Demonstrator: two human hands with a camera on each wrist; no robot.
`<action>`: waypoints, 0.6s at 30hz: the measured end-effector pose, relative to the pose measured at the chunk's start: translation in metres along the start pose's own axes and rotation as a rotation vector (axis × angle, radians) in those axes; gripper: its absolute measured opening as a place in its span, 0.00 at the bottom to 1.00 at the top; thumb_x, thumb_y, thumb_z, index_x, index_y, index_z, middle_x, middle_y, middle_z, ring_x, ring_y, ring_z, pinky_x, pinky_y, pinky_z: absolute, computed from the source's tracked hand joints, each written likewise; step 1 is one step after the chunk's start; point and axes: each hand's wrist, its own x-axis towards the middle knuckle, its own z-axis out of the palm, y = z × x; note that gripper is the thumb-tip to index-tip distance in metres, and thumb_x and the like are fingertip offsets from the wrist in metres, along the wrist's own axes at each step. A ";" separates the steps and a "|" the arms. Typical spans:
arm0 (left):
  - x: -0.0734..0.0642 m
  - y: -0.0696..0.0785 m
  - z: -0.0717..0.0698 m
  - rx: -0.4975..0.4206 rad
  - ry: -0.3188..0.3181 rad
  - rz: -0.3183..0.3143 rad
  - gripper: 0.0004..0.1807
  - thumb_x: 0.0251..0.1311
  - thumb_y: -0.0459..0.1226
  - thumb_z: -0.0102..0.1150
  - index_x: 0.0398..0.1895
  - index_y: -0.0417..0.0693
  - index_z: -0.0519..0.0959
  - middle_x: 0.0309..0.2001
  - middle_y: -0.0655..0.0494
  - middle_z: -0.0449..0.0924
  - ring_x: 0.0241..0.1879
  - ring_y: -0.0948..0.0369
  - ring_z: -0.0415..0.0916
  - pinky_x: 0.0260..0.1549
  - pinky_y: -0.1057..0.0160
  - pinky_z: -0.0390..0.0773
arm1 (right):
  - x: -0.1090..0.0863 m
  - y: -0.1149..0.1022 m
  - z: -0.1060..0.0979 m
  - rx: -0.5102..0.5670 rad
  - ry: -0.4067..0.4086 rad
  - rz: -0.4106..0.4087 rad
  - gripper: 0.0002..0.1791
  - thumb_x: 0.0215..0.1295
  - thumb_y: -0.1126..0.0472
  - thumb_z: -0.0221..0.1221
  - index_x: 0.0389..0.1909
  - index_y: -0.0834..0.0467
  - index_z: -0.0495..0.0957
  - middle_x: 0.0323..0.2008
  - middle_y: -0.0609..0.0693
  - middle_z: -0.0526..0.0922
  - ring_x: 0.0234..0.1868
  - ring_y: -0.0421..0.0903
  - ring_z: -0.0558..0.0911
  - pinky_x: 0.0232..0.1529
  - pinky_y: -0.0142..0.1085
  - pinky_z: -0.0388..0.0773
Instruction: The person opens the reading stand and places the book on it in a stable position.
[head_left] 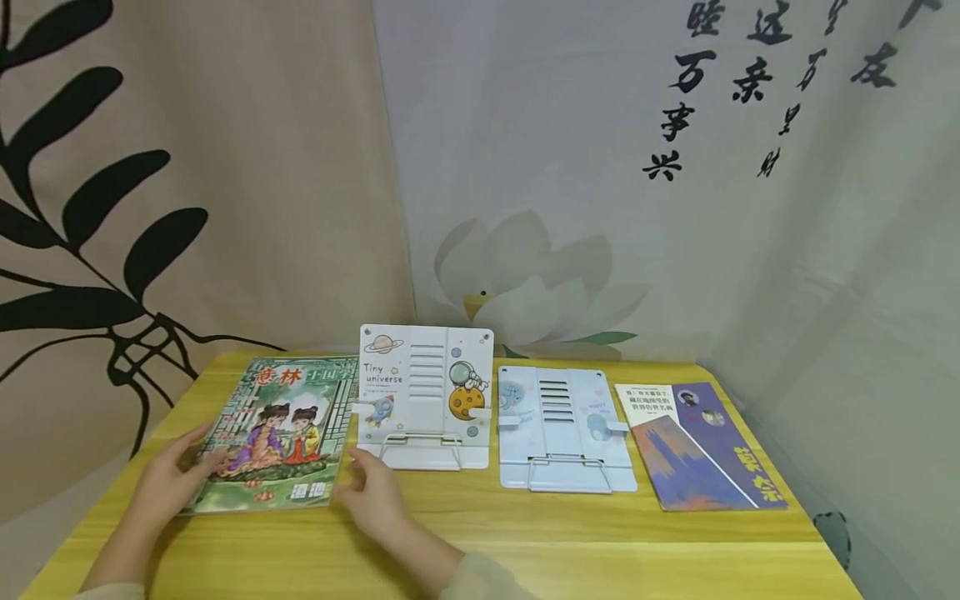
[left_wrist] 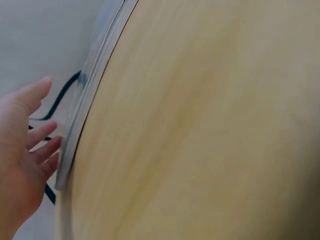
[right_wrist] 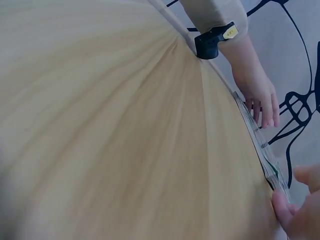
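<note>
A green illustrated magazine [head_left: 281, 492] lies flat at the left of the table. At its left edge is my left hand [head_left: 168, 479], thumb over the cover; in the left wrist view the left hand's relaxed fingers [left_wrist: 47, 147] reach the magazine's edge [left_wrist: 95, 82] and the thumb stands apart from them. My right hand [head_left: 378, 504] is by the lower right edge, fingers loosely bent; in the right wrist view its fingertips [right_wrist: 281, 204] are right at the magazine's end [right_wrist: 270, 172]. A white book stand [head_left: 429, 400] with a "Tiny universe" print stands just right of the magazine.
A second, pale blue-white book stand [head_left: 566, 425] lies tilted back at the middle right. Beyond it, a purple and white book [head_left: 705, 450] lies near the right edge of the wooden table [head_left: 637, 554]. Printed curtains [head_left: 525, 167] hang behind the table.
</note>
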 end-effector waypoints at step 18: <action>0.020 -0.018 -0.009 0.048 -0.150 -0.071 0.39 0.66 0.47 0.56 0.69 0.30 0.56 0.60 0.21 0.58 0.54 0.29 0.59 0.47 0.34 0.65 | 0.011 -0.004 0.015 -0.293 -0.048 -0.042 0.32 0.40 0.71 0.72 0.54 0.63 0.79 0.40 0.49 0.75 0.28 0.34 0.68 0.33 0.26 0.72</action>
